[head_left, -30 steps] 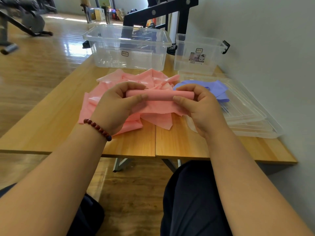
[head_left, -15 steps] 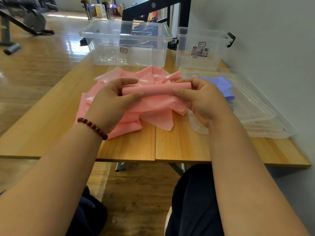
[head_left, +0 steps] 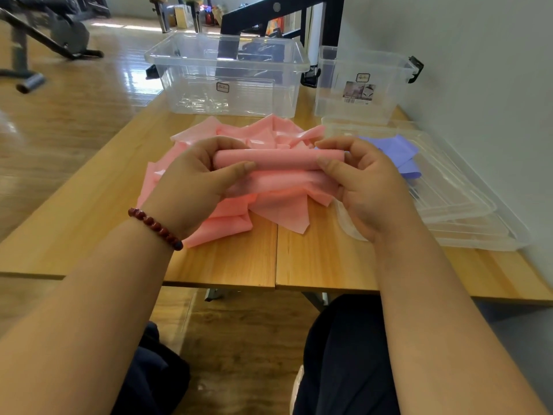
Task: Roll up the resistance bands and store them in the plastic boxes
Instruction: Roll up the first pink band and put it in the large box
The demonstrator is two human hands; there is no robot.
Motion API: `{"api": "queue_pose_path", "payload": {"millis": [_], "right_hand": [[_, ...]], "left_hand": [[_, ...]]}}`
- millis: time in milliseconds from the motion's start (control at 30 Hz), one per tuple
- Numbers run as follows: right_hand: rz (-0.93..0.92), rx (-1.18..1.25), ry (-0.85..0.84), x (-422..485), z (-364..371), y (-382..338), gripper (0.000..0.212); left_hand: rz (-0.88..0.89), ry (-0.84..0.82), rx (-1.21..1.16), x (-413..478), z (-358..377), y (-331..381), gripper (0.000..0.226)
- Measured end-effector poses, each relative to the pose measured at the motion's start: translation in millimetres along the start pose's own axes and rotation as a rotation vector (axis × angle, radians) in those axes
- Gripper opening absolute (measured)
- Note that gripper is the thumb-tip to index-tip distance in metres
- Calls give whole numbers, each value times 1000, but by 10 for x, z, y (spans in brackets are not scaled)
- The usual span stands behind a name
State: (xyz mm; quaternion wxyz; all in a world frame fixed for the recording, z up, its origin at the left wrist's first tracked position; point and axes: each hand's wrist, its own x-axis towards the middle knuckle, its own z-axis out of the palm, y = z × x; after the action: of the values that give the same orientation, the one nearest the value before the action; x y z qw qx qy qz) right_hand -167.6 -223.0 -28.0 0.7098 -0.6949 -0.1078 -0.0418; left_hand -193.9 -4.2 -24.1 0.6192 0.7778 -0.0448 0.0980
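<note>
Both the left hand [head_left: 191, 182] and right hand [head_left: 366, 187] are pinching a smooth pink band [head_left: 278, 159], its rolled end forming a tube above crumpled folds.

We see a wooden table [head_left: 89, 205] beneath our left hand [head_left: 191, 181] and right hand [head_left: 368, 187], a black frame [head_left: 329, 22] beyond them, exercise equipment [head_left: 68, 34] far left, white wall [head_left: 478, 55] right.
</note>
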Motion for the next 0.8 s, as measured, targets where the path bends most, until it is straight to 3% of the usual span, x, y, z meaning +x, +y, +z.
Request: {"api": "queue_pose_path", "payload": {"millis": [333, 500, 600, 800], "right_hand": [[8, -37, 49, -12, 48, 55, 16], [-5, -5, 90, -6, 93, 61, 19], [-25, 33, 86, -4, 80, 41, 21], [-66, 39, 34, -21, 19, 22, 31]], "left_hand": [[46, 3, 134, -83, 63, 11, 19], [-109, 36, -164, -49, 70, 30, 16], [-114, -7, -266, -37, 41, 24, 18], [-97, -69, -179, -25, -35, 29, 21]]}}
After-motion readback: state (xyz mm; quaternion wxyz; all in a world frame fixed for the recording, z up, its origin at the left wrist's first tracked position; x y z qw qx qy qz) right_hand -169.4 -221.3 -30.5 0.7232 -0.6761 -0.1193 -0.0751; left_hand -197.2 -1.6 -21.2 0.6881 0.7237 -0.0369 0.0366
